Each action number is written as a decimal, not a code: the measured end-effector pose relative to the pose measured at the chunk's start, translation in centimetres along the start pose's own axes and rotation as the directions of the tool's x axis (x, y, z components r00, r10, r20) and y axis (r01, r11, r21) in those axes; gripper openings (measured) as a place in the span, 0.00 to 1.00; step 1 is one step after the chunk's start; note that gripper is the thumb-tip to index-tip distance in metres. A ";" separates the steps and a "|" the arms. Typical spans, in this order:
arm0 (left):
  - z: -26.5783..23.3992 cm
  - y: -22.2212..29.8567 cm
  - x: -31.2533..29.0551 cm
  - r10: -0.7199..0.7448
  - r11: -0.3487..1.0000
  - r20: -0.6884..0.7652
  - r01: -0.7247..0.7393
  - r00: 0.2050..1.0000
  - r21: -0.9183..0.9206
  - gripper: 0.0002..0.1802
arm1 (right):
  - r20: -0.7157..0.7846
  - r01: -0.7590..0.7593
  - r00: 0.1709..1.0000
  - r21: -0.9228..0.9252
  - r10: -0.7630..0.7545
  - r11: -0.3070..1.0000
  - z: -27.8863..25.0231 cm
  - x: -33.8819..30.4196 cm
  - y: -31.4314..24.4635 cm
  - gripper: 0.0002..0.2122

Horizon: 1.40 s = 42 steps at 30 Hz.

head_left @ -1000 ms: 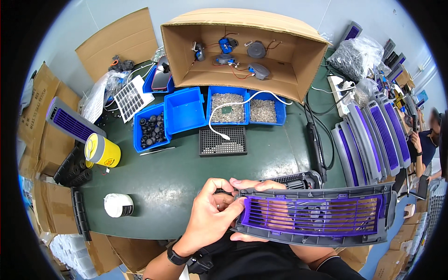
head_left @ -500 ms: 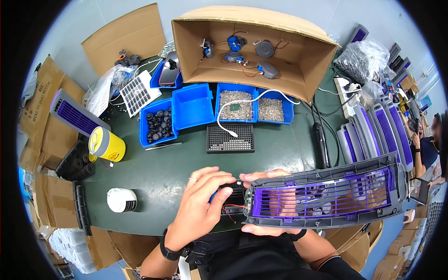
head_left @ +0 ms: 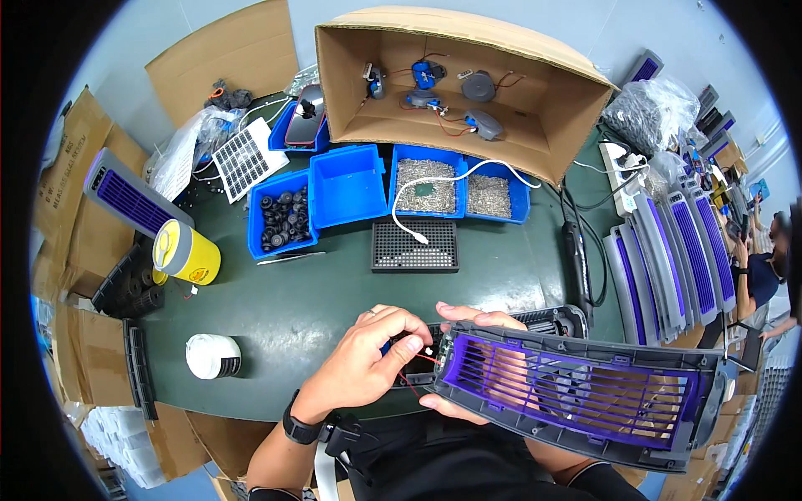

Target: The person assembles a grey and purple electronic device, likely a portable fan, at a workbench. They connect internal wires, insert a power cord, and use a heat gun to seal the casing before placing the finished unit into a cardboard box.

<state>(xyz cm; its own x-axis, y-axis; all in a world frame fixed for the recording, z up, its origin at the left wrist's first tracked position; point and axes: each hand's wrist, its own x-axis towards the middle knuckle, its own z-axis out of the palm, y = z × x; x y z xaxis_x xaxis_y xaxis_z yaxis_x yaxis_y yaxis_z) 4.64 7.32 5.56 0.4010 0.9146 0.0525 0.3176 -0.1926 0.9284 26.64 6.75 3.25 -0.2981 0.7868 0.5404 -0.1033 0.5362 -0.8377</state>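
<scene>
My right hand [head_left: 480, 316] holds a grey front panel with a purple slatted grille [head_left: 585, 391], tilted down toward the right. Its fingers show above the panel and through the slats, its thumb below. At the panel's left end, my left hand [head_left: 368, 355] has thumb and forefinger pinched by a small white wire plug [head_left: 428, 351] on red wires. Behind and under the panel lies a dark grey housing [head_left: 551, 319], mostly hidden. A bit of blue shows behind the left fingers.
Blue bins hold black round parts [head_left: 284, 219] and screws [head_left: 426, 185]. A black perforated tray [head_left: 415, 259] carries a white cable. A cardboard box [head_left: 459, 134] stands behind. Purple-grey units [head_left: 668, 267] line the right; a yellow canister [head_left: 188, 252] and white jar [head_left: 212, 357] stand left.
The panel's right end has swung down toward me, uncovering more of the dark housing behind it. My left hand has shifted slightly, and the white plug now shows at its fingertips.
</scene>
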 end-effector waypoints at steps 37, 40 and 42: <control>1.3 2.4 0.6 0.023 0.906 0.030 -0.034 0.999 0.422 0.04 | -0.015 0.220 0.974 -0.169 -0.225 0.961 2.1 -1.7 2.7 0.43; 0.7 1.5 1.5 0.017 0.971 0.130 -0.048 0.991 0.233 0.03 | -0.047 0.021 0.999 -0.061 -0.024 0.998 1.7 -2.0 1.7 0.46; -0.2 1.3 0.5 0.091 0.980 -0.074 -0.076 0.993 0.181 0.03 | 0.029 -0.023 0.999 -0.047 0.024 0.999 0.7 -0.7 0.6 0.52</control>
<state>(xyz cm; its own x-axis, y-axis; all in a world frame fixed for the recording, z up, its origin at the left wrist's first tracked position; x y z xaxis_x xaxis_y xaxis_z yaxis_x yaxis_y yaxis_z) 5.08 7.64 6.85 0.3633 0.9172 0.1637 0.4367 -0.3228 0.8397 26.17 6.30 2.35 -0.3281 0.7904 0.5173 -0.0515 0.5319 -0.8453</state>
